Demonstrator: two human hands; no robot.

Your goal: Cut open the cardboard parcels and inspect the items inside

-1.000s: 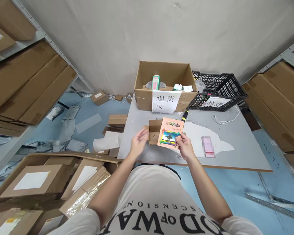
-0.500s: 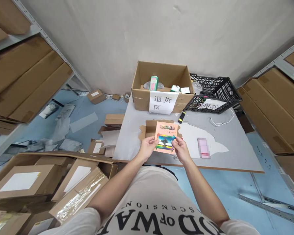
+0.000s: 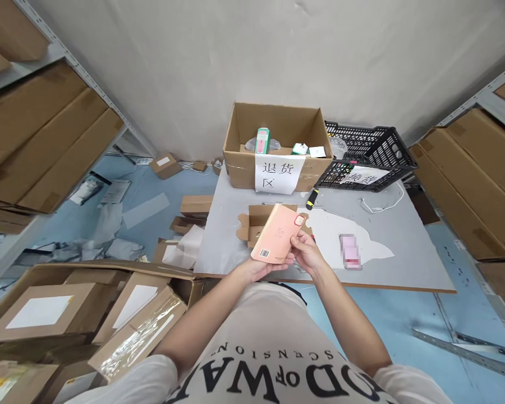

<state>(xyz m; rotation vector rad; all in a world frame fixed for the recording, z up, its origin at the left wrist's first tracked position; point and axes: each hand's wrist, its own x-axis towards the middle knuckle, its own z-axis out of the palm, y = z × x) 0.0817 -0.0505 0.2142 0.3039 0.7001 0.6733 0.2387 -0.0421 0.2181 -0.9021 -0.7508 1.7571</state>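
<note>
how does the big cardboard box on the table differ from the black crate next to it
The box has solid brown walls; the crate is black open mesh. The box's paper sign hangs upright on its front, while the crate's sign lies slanted. Small packages show inside the box; the crate's contents are unclear. Both sit open-topped at the table's far edge.

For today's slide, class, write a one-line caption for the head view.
Both hands, left hand and right hand, hold a pink booklet barcode-side up over a grey table.
</note>
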